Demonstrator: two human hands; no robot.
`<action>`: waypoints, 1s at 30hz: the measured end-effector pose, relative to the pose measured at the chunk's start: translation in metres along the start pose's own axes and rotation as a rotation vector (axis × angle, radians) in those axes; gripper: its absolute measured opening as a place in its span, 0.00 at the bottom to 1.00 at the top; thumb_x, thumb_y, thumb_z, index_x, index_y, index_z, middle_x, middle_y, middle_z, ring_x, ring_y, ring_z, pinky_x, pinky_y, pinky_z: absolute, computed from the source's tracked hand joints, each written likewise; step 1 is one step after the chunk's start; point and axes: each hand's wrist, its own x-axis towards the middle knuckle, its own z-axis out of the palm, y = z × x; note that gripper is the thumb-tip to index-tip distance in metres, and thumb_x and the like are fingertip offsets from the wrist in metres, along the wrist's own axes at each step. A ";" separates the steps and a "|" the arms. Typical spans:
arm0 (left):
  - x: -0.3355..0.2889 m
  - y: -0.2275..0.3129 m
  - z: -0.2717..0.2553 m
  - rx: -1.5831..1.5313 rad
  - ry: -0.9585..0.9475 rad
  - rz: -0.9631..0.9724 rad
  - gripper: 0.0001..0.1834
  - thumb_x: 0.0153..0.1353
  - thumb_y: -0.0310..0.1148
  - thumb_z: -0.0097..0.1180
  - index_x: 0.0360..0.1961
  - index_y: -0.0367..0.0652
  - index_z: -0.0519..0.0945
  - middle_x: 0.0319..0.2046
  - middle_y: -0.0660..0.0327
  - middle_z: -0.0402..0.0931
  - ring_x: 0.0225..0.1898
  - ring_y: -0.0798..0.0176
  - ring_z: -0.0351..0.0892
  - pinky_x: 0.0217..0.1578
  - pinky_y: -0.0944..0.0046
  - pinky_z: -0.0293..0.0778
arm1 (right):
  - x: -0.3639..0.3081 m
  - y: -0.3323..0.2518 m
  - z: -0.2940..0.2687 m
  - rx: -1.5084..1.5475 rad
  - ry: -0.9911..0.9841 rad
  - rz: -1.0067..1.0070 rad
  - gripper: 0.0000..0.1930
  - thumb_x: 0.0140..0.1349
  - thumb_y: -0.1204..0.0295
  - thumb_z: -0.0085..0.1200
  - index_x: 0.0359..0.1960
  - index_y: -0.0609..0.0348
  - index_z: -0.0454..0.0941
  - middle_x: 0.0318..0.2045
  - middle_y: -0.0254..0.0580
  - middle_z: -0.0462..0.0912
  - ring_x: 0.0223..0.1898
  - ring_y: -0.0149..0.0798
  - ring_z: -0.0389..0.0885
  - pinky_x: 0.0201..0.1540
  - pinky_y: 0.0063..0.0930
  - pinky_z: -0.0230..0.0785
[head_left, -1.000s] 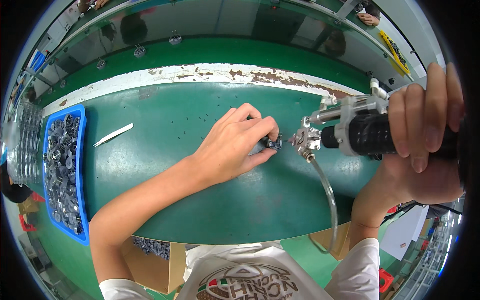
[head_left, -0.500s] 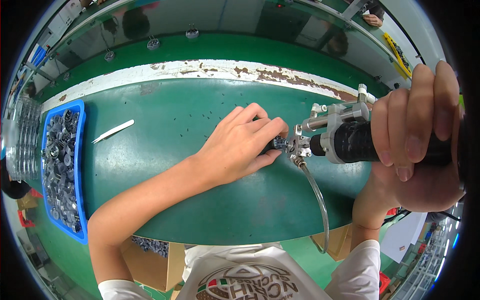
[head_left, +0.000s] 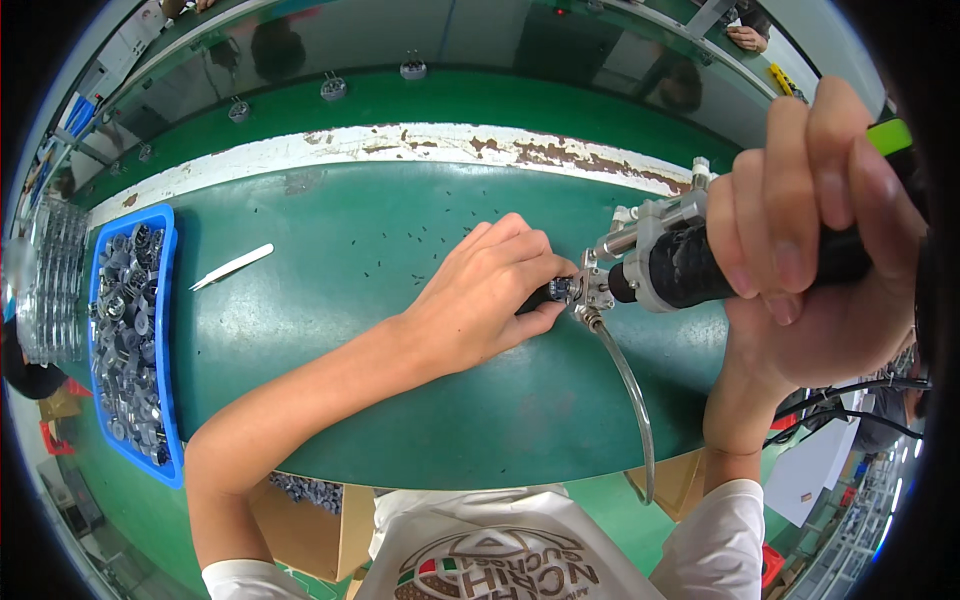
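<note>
Green worktop below, and the driver clasped in the right grip has met the part pinched in the left grip, seemingly engaged!

Parts are in a tray at frame left, tweezers right of it on the counter, a screwdriver at centre right.

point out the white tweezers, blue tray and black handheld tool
white tweezers [head_left: 240, 263]: head view, on the handle
blue tray [head_left: 167, 340]: head view, on its right rim
black handheld tool [head_left: 692, 268]: head view, on the barrel
</note>
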 end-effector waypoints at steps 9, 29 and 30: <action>-0.004 0.001 -0.002 0.064 0.094 0.050 0.18 0.51 0.25 0.73 0.45 0.41 0.86 0.37 0.61 0.81 0.44 0.53 0.77 0.45 0.55 0.75 | -0.035 -0.073 -0.008 -0.106 0.087 -0.189 0.10 0.77 0.68 0.45 0.35 0.55 0.64 0.25 0.36 0.73 0.13 0.25 0.65 0.22 0.19 0.66; -0.211 0.037 -0.248 1.051 0.702 -0.817 0.21 0.63 0.30 0.68 0.58 0.42 0.84 0.50 0.55 0.85 0.55 0.50 0.80 0.62 0.53 0.71 | -0.014 -0.068 -0.019 -0.205 -0.137 -0.015 0.07 0.78 0.71 0.47 0.41 0.59 0.65 0.28 0.40 0.74 0.13 0.23 0.65 0.27 0.18 0.67; -0.204 0.033 -0.248 1.066 0.696 -0.715 0.21 0.63 0.30 0.68 0.58 0.42 0.84 0.50 0.55 0.85 0.55 0.50 0.80 0.62 0.53 0.71 | -0.015 -0.069 -0.021 -0.215 -0.125 -0.013 0.07 0.78 0.70 0.47 0.41 0.59 0.65 0.28 0.40 0.74 0.13 0.23 0.65 0.27 0.18 0.68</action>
